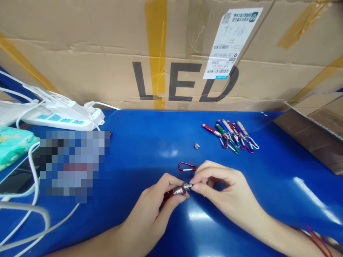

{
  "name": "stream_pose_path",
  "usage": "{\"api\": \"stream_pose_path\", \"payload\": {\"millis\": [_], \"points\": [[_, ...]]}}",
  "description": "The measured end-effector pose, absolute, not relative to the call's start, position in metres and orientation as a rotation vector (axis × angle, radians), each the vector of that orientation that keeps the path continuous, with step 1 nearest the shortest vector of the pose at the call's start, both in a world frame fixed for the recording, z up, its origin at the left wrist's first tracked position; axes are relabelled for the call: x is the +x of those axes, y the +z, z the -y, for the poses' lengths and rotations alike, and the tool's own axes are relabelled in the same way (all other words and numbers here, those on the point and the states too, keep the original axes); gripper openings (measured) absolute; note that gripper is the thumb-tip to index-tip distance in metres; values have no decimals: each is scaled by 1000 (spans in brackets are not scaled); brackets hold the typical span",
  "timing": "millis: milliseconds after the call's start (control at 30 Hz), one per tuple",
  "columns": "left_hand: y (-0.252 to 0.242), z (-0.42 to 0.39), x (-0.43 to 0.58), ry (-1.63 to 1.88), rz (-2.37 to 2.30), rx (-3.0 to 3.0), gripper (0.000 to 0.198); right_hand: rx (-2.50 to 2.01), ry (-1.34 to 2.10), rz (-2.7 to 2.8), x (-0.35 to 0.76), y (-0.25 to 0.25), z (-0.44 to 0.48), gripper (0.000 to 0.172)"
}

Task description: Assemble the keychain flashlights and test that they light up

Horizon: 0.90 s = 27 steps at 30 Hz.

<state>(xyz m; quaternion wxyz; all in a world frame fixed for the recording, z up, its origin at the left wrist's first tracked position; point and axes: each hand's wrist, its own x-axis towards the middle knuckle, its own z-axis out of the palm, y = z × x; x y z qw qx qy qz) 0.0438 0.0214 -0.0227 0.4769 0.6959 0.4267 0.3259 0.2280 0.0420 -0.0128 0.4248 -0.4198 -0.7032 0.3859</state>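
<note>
My left hand (158, 205) is closed around a small red keychain flashlight (175, 191), low over the blue table (150, 142). My right hand (219, 185) pinches the silver end piece (188, 186) at the flashlight's tip. A red carabiner clip (187, 166) lies on the table just beyond my fingers. Farther back sits a small loose silver part (197, 145). A bunch of several coloured keychain flashlights (230, 134) with carabiners lies at the back right.
A big cardboard box (171, 53) marked LED walls off the back. A white power strip (61, 116) with cables lies at the left, beside a green tissue pack (13, 144). Another cardboard piece (313, 128) stands at the right.
</note>
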Motion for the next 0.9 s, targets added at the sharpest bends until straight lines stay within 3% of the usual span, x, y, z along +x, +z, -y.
{"api": "stream_pose_path", "payload": {"millis": [200,567,900], "points": [[-21,-23,44,840,-1024,1752,11,-1068,1115,1826,227,-12,-42,10],[-31,-19,40,838,-1031,1855,18,-1142,1666,1774,233,-4,-50,32],[-30,-18,39,812,-1010,1884,19,-1162,1709,1789,238,-7,-52,41]]}}
